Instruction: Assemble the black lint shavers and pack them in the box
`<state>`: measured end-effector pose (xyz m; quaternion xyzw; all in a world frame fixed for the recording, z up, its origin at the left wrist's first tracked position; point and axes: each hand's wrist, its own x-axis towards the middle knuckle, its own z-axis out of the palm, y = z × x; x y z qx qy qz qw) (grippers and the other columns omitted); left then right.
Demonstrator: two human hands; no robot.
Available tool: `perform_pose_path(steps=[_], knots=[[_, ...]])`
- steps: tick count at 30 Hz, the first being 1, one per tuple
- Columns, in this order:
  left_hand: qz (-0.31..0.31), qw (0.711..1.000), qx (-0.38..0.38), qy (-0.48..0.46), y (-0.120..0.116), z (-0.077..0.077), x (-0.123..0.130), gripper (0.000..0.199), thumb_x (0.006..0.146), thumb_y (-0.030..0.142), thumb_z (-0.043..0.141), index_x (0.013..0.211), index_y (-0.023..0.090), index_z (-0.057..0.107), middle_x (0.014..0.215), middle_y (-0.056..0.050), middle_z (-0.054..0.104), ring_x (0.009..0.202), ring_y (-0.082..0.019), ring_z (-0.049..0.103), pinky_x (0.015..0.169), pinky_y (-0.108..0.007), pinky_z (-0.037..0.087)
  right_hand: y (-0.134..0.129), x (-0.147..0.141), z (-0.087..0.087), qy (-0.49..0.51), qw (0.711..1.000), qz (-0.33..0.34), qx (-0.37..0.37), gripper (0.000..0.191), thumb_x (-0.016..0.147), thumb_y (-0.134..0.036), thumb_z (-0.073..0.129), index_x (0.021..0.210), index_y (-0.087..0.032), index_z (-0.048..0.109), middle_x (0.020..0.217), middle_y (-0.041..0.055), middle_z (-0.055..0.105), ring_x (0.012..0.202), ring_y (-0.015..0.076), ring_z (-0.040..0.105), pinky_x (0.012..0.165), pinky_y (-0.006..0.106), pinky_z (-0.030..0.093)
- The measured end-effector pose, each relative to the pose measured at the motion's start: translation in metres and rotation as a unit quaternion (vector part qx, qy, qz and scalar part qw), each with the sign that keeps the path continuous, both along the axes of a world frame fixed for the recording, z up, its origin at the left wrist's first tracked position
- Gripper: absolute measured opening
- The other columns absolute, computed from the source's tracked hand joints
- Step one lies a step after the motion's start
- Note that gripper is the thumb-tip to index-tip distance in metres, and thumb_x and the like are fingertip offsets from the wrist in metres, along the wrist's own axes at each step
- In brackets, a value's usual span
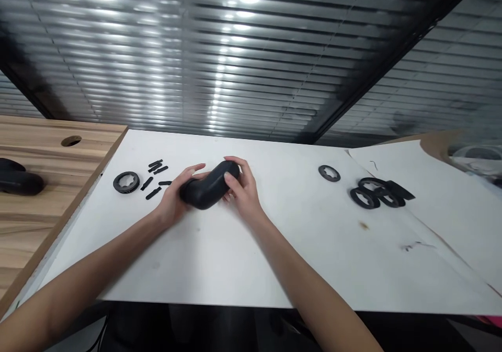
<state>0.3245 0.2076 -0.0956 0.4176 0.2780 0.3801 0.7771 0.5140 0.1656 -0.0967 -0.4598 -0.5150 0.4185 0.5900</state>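
A thick black curved tube, bent like a pipe elbow (207, 189), is held just above the white tabletop between both hands. My left hand (175, 197) wraps round its left end, fingers behind it. Round the right end curls my right hand (243, 187), with the thumb lying on top near the tip. Close to my left hand lie several small black flat strips (152, 192). Left of those is a black ring with a notched inner edge (126, 182), apparently stacked on another. Both ends of the tube are partly hidden by my fingers.
One flat notched ring (329, 173) lies right of centre. Farther right are several more black rings (365, 198) with a black flat piece (400, 190) against them. More black curved parts (19, 178) sit on the wooden table (50, 153) at left. Metal blinds (188, 54) rise behind.
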Motion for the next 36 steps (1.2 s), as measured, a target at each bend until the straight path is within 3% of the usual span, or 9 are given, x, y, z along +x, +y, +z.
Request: perform_pose_path(steps=[4,9,14,19,22,28,36], knots=[[-0.056,0.998,-0.007,-0.003,0.005,0.0,0.0,0.056,0.087,0.06,0.078,0.119,0.015,0.07,0.107,-0.015,0.077,0.083,-0.028,0.077,0.071,-0.039,0.063,0.003,0.008,0.0,0.035,0.999,0.0,0.016,0.051,0.09,-0.062,0.071,0.125,-0.035,0.044,0.096,-0.0033,0.061,0.06,0.0146,0.061,0.052,0.029,0.054],[0.016,1.0,-0.012,-0.007,0.01,-0.004,0.0,0.054,0.08,0.048,0.09,0.118,0.014,0.074,0.124,-0.018,0.074,0.108,-0.031,0.074,0.08,-0.038,0.065,0.004,0.008,0.003,0.026,0.999,-0.023,0.003,0.053,0.089,-0.065,0.071,0.121,-0.033,0.044,0.113,0.0029,0.07,0.07,0.0166,0.066,0.051,0.027,0.054],[0.008,0.999,-0.028,-0.028,0.011,-0.005,-0.001,0.048,0.07,0.029,0.096,0.112,0.014,0.077,0.123,-0.016,0.075,0.121,-0.034,0.068,0.097,-0.048,0.063,0.003,0.008,0.004,0.0,0.997,-0.051,-0.062,0.05,0.089,-0.07,0.07,0.104,-0.023,0.064,0.092,0.0025,0.067,0.054,0.014,0.06,0.043,0.027,0.048],[-0.003,1.0,0.021,-0.02,0.008,-0.001,0.0,0.059,0.058,0.012,0.095,0.113,0.02,0.073,0.131,-0.01,0.071,0.13,-0.034,0.061,0.104,-0.049,0.057,0.003,0.005,0.002,-0.08,0.988,-0.086,-0.105,0.052,0.084,-0.072,0.077,0.095,-0.023,0.066,0.074,-0.0031,0.06,0.042,0.0106,0.047,0.037,0.028,0.038],[-0.016,0.998,0.053,-0.024,0.005,-0.002,0.002,0.065,0.054,0.007,0.094,0.113,0.024,0.071,0.136,-0.008,0.068,0.125,-0.03,0.061,0.099,-0.042,0.055,0.004,0.005,0.002,-0.116,0.982,-0.108,-0.106,0.054,0.082,-0.072,0.08,0.1,-0.024,0.064,0.066,-0.0059,0.058,0.042,0.0119,0.047,0.039,0.028,0.038],[-0.059,0.997,0.043,-0.03,0.003,-0.006,0.005,0.07,0.053,0.006,0.094,0.112,0.029,0.065,0.102,0.001,0.067,0.09,-0.018,0.061,0.075,-0.03,0.051,0.004,0.009,0.003,-0.147,0.978,-0.128,-0.074,0.052,0.082,-0.072,0.079,0.084,-0.024,0.058,0.061,-0.007,0.053,0.043,0.0114,0.046,0.042,0.029,0.037],[-0.064,0.996,0.054,-0.037,0.003,-0.005,0.003,0.067,0.052,0.008,0.095,0.111,0.028,0.069,0.109,-0.002,0.067,0.096,-0.021,0.06,0.076,-0.031,0.05,0.001,0.006,0.006,-0.109,0.984,-0.133,-0.055,0.047,0.081,-0.065,0.08,0.084,-0.023,0.061,0.064,-0.0053,0.056,0.042,0.0119,0.048,0.044,0.031,0.041]])
